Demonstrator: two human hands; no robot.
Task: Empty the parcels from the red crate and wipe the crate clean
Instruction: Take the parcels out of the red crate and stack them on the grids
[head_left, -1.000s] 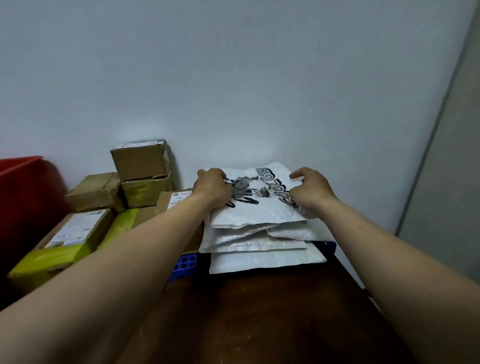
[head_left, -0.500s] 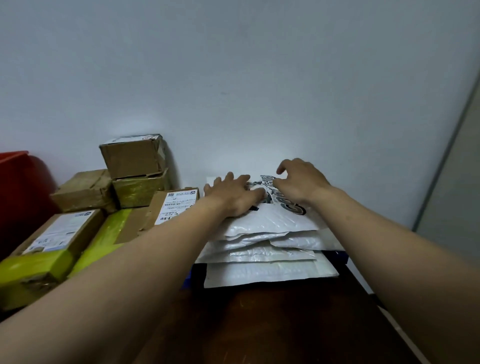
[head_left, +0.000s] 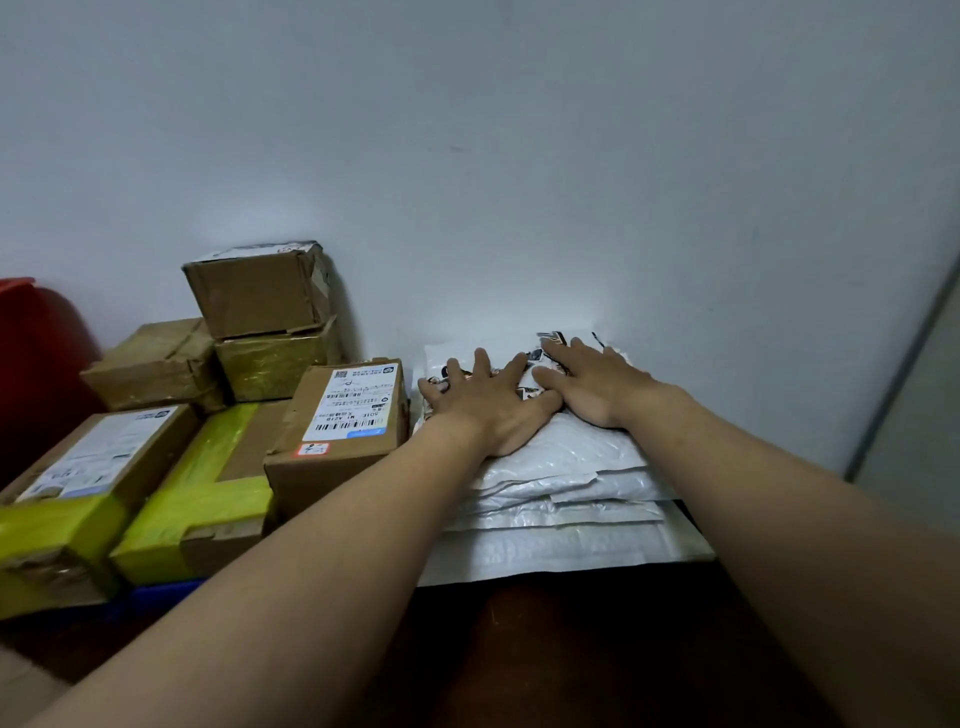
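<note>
Left grip (head_left: 483, 408): we press it flat, fingers wide, on the top mailer (head_left: 566, 441).
Right grip (head_left: 597, 387): flat, wide, same mailer.
Red crate (head_left: 36, 364): nine o'clock.

Pale grey wall (head_left: 519, 156) – dark brown tabletop (head_left: 571, 649) below.

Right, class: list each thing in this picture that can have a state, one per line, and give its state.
left hand: open, flat, fingers spread, pressing the printed mailer
right hand: open, flat on the same mailer
mailer stack: piled flat, printed mailer on top
top cardboard box: closed, resting on a yellow-taped box
labelled box: closed, tilted
red crate: mostly out of view, contents unseen
</note>
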